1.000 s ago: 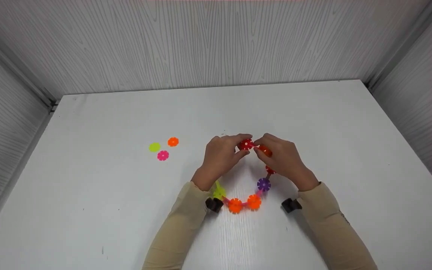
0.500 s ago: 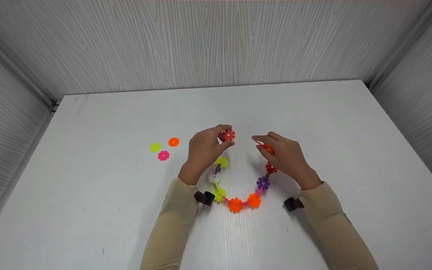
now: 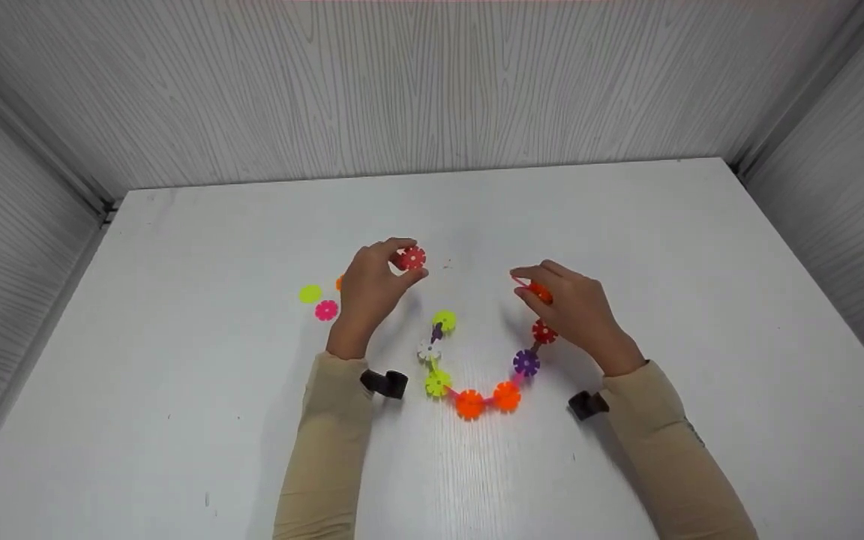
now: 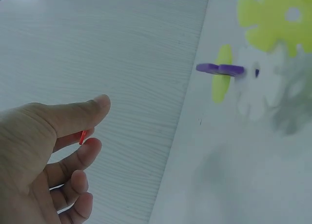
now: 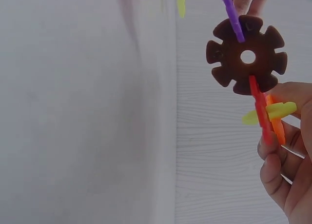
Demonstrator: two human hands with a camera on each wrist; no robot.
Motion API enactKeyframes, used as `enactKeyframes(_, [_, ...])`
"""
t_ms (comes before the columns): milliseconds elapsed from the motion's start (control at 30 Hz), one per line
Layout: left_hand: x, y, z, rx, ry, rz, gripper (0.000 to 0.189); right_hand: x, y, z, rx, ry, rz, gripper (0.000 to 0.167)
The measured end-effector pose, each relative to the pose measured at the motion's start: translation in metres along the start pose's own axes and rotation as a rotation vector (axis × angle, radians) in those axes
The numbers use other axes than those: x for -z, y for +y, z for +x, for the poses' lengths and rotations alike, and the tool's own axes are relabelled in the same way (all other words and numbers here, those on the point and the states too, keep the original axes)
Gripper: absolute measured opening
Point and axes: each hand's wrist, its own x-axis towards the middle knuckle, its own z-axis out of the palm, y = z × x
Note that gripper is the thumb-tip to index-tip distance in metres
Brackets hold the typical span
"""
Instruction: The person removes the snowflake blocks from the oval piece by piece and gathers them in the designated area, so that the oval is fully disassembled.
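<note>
My left hand (image 3: 370, 292) pinches a red notched plastic disc (image 3: 414, 258) between thumb and fingers; only its edge shows in the left wrist view. A curved chain of interlocking discs, with an orange disc (image 3: 506, 397) near its lowest part, spans the space between the hands. My right hand (image 3: 578, 307) grips the chain's right end, around an orange disc (image 3: 541, 292) with a pink disc (image 3: 520, 281) at the fingertips. A brown disc (image 5: 226, 70) joins red and purple ones below that hand. The chain's left end is a yellow disc (image 3: 444, 321).
Loose yellow (image 3: 310, 293) and pink (image 3: 326, 310) discs lie on the white table (image 3: 177, 360) left of my left hand. An orange one (image 3: 339, 283) is mostly hidden behind that hand. A wood-grain panel (image 3: 432, 90) rises behind the table.
My left hand has pulled away from the right one, moving left and slightly back with the red disc. The chain's left end has come into view. My right hand has barely shifted.
</note>
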Motion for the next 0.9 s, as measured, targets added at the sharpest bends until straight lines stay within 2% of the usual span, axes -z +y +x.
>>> enactKeyframes(367, [-0.001, -0.017, 0.005, 0.061, -0.015, 0.02, 0.045, 0.001, 0.001, 0.0, -0.014, -0.013, -0.003, 0.027])
enactKeyframes(700, [-0.006, -0.033, 0.006, 0.204, -0.158, 0.041, 0.045, 0.0, 0.002, 0.0, -0.053, -0.051, -0.007, 0.029])
enactKeyframes(900, [-0.008, -0.039, 0.006, 0.227, -0.191, 0.029, 0.045, 0.0, 0.002, 0.0, -0.041, -0.036, -0.012, 0.029])
